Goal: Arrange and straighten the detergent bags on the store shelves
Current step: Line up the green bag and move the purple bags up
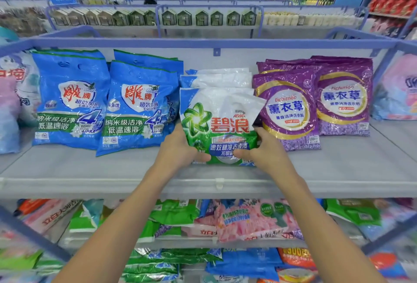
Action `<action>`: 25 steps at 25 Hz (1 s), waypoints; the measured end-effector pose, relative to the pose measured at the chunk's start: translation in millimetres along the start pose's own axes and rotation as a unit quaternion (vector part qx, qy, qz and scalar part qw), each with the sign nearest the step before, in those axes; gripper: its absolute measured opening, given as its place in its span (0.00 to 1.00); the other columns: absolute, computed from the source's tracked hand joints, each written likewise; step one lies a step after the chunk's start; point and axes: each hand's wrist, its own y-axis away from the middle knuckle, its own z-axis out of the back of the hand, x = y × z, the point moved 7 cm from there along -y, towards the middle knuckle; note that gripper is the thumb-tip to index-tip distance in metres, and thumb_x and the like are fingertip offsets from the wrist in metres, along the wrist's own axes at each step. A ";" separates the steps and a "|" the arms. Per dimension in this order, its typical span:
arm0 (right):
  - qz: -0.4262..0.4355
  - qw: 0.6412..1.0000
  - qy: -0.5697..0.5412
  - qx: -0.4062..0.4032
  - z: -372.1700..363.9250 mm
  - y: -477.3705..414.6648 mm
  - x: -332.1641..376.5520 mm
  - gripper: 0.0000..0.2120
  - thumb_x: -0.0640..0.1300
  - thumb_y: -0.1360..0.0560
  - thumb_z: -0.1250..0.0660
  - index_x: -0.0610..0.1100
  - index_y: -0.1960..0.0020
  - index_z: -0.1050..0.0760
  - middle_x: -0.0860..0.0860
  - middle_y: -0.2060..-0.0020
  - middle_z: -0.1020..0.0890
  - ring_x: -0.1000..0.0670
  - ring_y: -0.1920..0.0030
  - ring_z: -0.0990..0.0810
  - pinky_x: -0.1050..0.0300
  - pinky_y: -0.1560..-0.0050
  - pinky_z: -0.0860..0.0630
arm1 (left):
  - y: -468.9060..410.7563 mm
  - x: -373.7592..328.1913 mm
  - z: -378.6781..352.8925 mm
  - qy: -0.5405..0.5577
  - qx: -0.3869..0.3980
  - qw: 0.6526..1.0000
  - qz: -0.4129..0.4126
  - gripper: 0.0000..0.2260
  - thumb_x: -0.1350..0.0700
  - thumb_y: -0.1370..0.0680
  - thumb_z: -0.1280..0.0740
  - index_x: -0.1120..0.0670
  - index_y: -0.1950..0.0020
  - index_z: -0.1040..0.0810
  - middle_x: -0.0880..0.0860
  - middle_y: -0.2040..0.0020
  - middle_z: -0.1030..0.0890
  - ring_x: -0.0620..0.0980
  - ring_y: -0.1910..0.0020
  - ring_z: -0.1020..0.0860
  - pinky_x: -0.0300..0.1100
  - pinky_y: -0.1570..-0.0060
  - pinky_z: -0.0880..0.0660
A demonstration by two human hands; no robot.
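A white and green detergent bag [216,122] stands at the middle of the grey top shelf [90,167], leaning on more white bags [221,78] behind it. My left hand [180,149] grips its lower left edge, thumb across the front. My right hand [262,149] grips its lower right corner the same way. Two rows of blue bags [72,99] [140,106] lean to its left. Two rows of purple bags [287,106] [345,97] stand to its right.
Pale blue and pink bags [11,102] sit at the far left, a pink bag [399,88] at the far right. The lower shelves hold jumbled green, pink and blue bags [248,217]. A blue rail [203,43] runs behind the top shelf.
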 end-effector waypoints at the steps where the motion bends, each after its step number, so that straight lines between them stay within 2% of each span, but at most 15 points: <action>1: 0.008 1.000 0.005 -0.007 0.5 2.9 1.8 0.26 0.46 0.32 0.17 0.53 0.41 0.26 0.63 0.54 0.19 0.64 0.55 0.21 0.67 0.60 0.28 | 2.5 1.0 0.4 0.004 -0.003 1.000 -0.006 0.41 0.51 0.40 0.14 0.49 0.33 0.31 0.43 0.45 0.21 0.46 0.49 0.23 0.39 0.54 0.29; 3: 0.026 0.999 0.018 -0.027 -0.4 11.2 4.1 0.26 0.47 0.31 0.18 0.51 0.38 0.26 0.59 0.50 0.18 0.58 0.51 0.19 0.64 0.55 0.26 | 12.0 2.7 1.1 0.005 -0.017 1.000 -0.023 0.36 0.48 0.39 0.14 0.47 0.37 0.31 0.38 0.51 0.23 0.38 0.55 0.24 0.32 0.61 0.33; 4: 0.035 0.998 0.023 -0.038 -1.0 17.0 4.8 0.26 0.48 0.30 0.19 0.49 0.36 0.25 0.56 0.48 0.18 0.54 0.49 0.19 0.61 0.52 0.24 | 18.6 4.1 0.1 0.000 -0.026 0.999 -0.030 0.35 0.46 0.38 0.15 0.46 0.38 0.30 0.37 0.51 0.23 0.38 0.56 0.24 0.32 0.61 0.33; 6: 0.050 0.997 0.035 -0.055 -2.2 27.1 7.0 0.25 0.49 0.28 0.21 0.47 0.34 0.25 0.52 0.43 0.17 0.50 0.44 0.19 0.52 0.44 0.22 | 30.0 7.8 -3.6 -0.025 -0.044 0.998 -0.039 0.32 0.45 0.34 0.18 0.48 0.36 0.29 0.43 0.47 0.20 0.45 0.51 0.21 0.38 0.58 0.29; 8: 0.070 0.995 0.053 -0.056 -2.4 36.0 9.8 0.23 0.49 0.25 0.24 0.47 0.33 0.25 0.50 0.42 0.17 0.48 0.41 0.20 0.48 0.41 0.22 | 43.0 6.5 -5.6 -0.062 -0.062 0.995 -0.047 0.31 0.46 0.30 0.22 0.52 0.31 0.29 0.50 0.43 0.18 0.53 0.45 0.19 0.42 0.54 0.28; 10: 0.089 0.991 0.087 -0.042 -0.7 45.0 10.7 0.20 0.48 0.23 0.27 0.48 0.33 0.27 0.50 0.41 0.19 0.48 0.39 0.21 0.47 0.42 0.22 | 58.9 0.1 -7.7 -0.100 -0.080 0.989 -0.068 0.30 0.47 0.26 0.25 0.53 0.28 0.31 0.54 0.42 0.17 0.58 0.43 0.19 0.45 0.53 0.26; 14: 0.118 0.977 0.178 -0.009 11.6 73.0 4.7 0.19 0.55 0.18 0.35 0.49 0.30 0.29 0.49 0.36 0.21 0.47 0.37 0.23 0.48 0.42 0.23 | 94.6 -10.1 -17.7 -0.167 -0.106 0.977 -0.081 0.27 0.45 0.20 0.32 0.56 0.25 0.33 0.59 0.37 0.19 0.62 0.38 0.22 0.52 0.44 0.25; 15: 0.123 0.972 0.201 -0.006 17.2 81.2 1.3 0.21 0.56 0.17 0.36 0.49 0.28 0.29 0.49 0.35 0.22 0.46 0.35 0.24 0.49 0.40 0.25 | 102.1 -12.1 -21.3 -0.174 -0.109 0.975 -0.084 0.26 0.44 0.19 0.34 0.56 0.26 0.32 0.60 0.34 0.21 0.62 0.35 0.24 0.53 0.40 0.26; 17: 0.126 0.965 0.230 -0.003 31.7 96.7 -7.7 0.27 0.59 0.17 0.39 0.45 0.23 0.32 0.47 0.28 0.25 0.46 0.28 0.28 0.50 0.31 0.31 | 117.3 -16.4 -30.9 -0.182 -0.113 0.972 -0.098 0.27 0.43 0.18 0.36 0.58 0.24 0.32 0.60 0.28 0.25 0.60 0.26 0.31 0.55 0.30 0.31; 19: 0.122 0.961 0.248 -0.002 50.3 113.5 -20.3 0.31 0.61 0.16 0.41 0.45 0.20 0.36 0.48 0.22 0.31 0.47 0.22 0.36 0.52 0.22 0.41 | 136.5 -20.9 -44.9 -0.196 -0.109 0.968 -0.113 0.30 0.43 0.17 0.37 0.58 0.20 0.35 0.58 0.21 0.32 0.58 0.20 0.40 0.55 0.22 0.40; 21: 0.123 0.957 0.265 -0.005 68.4 129.6 -37.6 0.31 0.62 0.16 0.43 0.46 0.19 0.37 0.49 0.19 0.35 0.48 0.19 0.40 0.53 0.20 0.47 | 157.3 -25.3 -62.7 -0.206 -0.115 0.961 -0.145 0.30 0.44 0.17 0.37 0.57 0.19 0.36 0.57 0.19 0.36 0.56 0.18 0.45 0.54 0.21 0.43; 25: 0.103 0.958 0.268 -0.020 96.9 164.5 -86.6 0.31 0.61 0.16 0.43 0.47 0.18 0.38 0.50 0.18 0.38 0.49 0.18 0.43 0.53 0.19 0.49 | 191.2 -32.9 -113.9 -0.224 -0.094 0.953 -0.180 0.28 0.45 0.17 0.37 0.55 0.19 0.35 0.56 0.17 0.42 0.55 0.17 0.48 0.53 0.21 0.42</action>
